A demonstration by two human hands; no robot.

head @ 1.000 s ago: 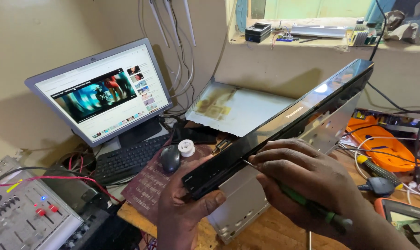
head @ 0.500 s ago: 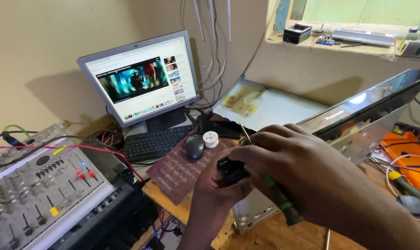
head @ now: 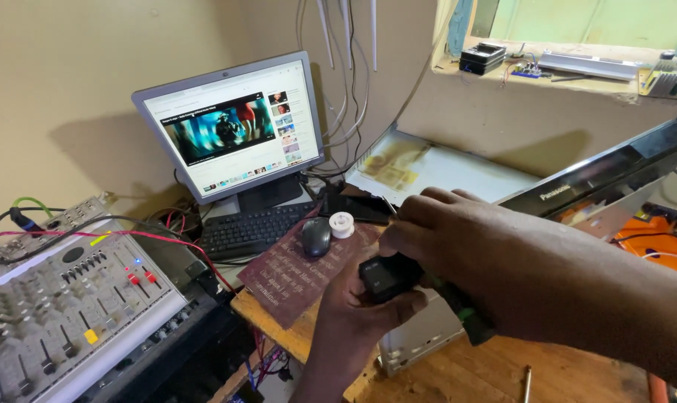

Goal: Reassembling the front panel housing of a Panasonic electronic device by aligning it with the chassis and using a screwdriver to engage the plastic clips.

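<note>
Player (head: 599, 186) end now tucked under both hands beside mouse (head: 316, 236), view swung left since a second ago; left hand (head: 353, 298) clamped on corner, right hand (head: 458, 246) gripping green-handled screwdriver (head: 465, 313).

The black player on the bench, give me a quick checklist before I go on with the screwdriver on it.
1. Left hand steadies the corner of the black player: ok, its fingers wrap the end.
2. Right hand holds the green-handled screwdriver: ok, handle shows below the palm.
3. Screwdriver tip seated in a screw: cannot tell, the hand hides it.
4. Player supported: cannot tell, it sits tilted, far end raised, underside hidden.
5. Computer mouse and white spool close to the work: not ok, they lie right beside the hands.
6. Loose screwdriver on the wooden bench: ok, apart from the hands.
</note>
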